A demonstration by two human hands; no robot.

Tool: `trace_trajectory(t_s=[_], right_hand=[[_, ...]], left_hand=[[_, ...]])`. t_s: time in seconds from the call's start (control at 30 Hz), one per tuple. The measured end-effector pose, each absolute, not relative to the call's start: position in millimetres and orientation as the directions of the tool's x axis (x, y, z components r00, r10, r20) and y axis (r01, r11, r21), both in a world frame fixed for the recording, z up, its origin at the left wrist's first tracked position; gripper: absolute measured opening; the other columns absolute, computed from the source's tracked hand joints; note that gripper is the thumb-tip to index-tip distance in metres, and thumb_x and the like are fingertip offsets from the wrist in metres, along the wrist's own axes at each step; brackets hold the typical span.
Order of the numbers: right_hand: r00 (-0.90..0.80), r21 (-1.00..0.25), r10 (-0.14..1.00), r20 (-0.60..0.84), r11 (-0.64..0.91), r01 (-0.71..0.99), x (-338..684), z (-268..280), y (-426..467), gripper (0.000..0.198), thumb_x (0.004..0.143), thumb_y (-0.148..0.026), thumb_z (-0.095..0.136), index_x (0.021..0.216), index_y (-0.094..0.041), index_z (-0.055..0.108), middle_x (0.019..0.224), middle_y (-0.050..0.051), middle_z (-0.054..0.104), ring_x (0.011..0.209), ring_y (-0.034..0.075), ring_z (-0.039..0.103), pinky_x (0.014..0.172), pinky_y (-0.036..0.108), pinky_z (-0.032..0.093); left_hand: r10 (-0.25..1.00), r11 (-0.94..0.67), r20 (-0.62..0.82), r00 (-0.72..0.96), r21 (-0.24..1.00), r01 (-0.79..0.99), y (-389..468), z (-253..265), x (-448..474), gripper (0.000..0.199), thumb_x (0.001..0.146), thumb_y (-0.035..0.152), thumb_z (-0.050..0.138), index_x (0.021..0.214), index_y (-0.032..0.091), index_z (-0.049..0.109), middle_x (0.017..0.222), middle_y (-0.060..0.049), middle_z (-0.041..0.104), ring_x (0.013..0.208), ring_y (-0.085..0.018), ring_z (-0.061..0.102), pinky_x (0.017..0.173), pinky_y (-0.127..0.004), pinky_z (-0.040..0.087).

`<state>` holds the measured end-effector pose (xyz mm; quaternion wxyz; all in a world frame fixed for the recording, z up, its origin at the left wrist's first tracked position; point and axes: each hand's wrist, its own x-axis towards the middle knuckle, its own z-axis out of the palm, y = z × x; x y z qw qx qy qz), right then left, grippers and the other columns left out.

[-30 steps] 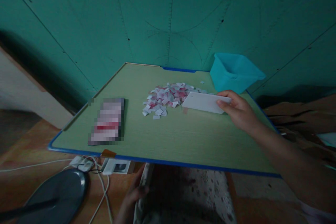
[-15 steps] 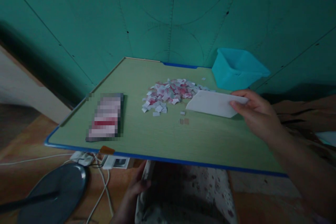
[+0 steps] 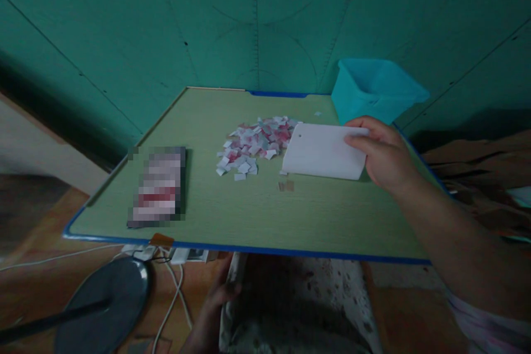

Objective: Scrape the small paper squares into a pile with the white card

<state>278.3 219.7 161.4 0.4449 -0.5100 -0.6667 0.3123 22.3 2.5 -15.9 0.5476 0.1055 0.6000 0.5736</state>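
My right hand (image 3: 381, 152) grips the right end of a flat white card (image 3: 326, 152) with a small hole near its left corner, thumb on top. The card is held low over the table, with its left edge against the right side of a pile of small paper pieces (image 3: 257, 141), white and pink. Below the table's front edge, my left hand (image 3: 224, 290) is at the left rim of a pale, dark-spotted container (image 3: 332, 287), thumb over the rim; its other fingers are mostly hidden.
A turquoise bin (image 3: 352, 97) stands at the table's back right corner. On the left of the green table (image 3: 232, 213) lies a blurred-out flat object (image 3: 160, 188). A round dark base (image 3: 103, 298) and white cables (image 3: 174, 293) are on the floor. A green wall (image 3: 290, 16) rises behind.
My right hand has tilted the card so that more of its broad face shows, and it has shifted slightly left. My left hand stays at the container's rim. The view has shifted slightly.
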Motion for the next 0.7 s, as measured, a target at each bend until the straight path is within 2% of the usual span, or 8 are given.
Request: trace_trajectory(t_s=[0.17,0.27,0.37,0.47,0.57,0.7], right_hand=[[-0.085,-0.844,0.971,0.225,0.238,0.481,271.9,172.9,210.0,0.015,0.066,-0.028,0.052,0.079,-0.023,0.054,0.067,0.001,0.054,0.058,0.016,0.05,0.046,0.027,0.036],[-0.063,-0.802,0.959,0.275,0.265,0.536,275.6,177.1,212.2,0.013,0.066,-0.027,0.051,0.078,-0.022,0.055,0.068,0.0,0.054,0.06,0.016,0.05,0.048,0.027,0.035],[0.037,-0.836,0.941,0.335,0.279,0.473,286.1,174.6,221.2,0.012,0.065,-0.026,0.052,0.077,-0.022,0.055,0.066,-0.001,0.052,0.057,0.013,0.048,0.047,0.025,0.033],[0.044,-0.884,0.954,0.296,0.256,0.392,287.0,171.8,222.7,0.013,0.065,-0.027,0.053,0.077,-0.023,0.055,0.064,-0.002,0.05,0.054,0.012,0.046,0.044,0.024,0.031],[-0.019,-0.891,0.976,0.217,0.207,0.403,277.1,173.2,214.4,0.014,0.065,-0.025,0.053,0.078,-0.022,0.055,0.064,-0.002,0.051,0.053,0.012,0.046,0.045,0.024,0.031],[0.0,-0.861,0.977,0.212,0.186,0.474,275.8,175.3,212.9,0.014,0.064,-0.024,0.053,0.077,-0.021,0.057,0.065,-0.001,0.052,0.055,0.012,0.047,0.046,0.024,0.031]], left_hand=[[0.777,0.363,-0.574,-0.259,0.744,-0.561,3.9,-19.2,26.3,0.043,0.038,0.014,0.063,0.077,0.029,0.071,0.082,0.005,0.073,0.087,-0.026,0.063,0.072,-0.03,0.047],[0.764,0.336,-0.54,-0.352,0.8,-0.498,3.3,-21.6,25.2,0.042,0.036,0.01,0.064,0.071,0.032,0.072,0.078,0.008,0.073,0.091,-0.025,0.062,0.074,-0.027,0.045],[0.766,0.32,-0.516,-0.383,0.824,-0.468,2.9,-24.3,24.1,0.04,0.035,0.01,0.065,0.068,0.032,0.072,0.077,0.009,0.073,0.094,-0.025,0.061,0.076,-0.026,0.045],[0.768,0.311,-0.508,-0.39,0.828,-0.466,3.9,-24.6,25.3,0.04,0.035,0.011,0.064,0.068,0.033,0.072,0.078,0.01,0.073,0.091,-0.024,0.061,0.075,-0.025,0.045],[0.735,0.31,-0.502,-0.456,0.847,-0.432,5.9,-20.5,28.0,0.04,0.033,0.008,0.064,0.063,0.035,0.071,0.071,0.012,0.072,0.088,-0.022,0.062,0.075,-0.022,0.044],[0.763,0.333,-0.545,-0.347,0.792,-0.511,7.8,-13.5,31.2,0.043,0.035,0.009,0.06,0.067,0.036,0.071,0.074,0.013,0.073,0.08,-0.019,0.064,0.069,-0.021,0.046]])
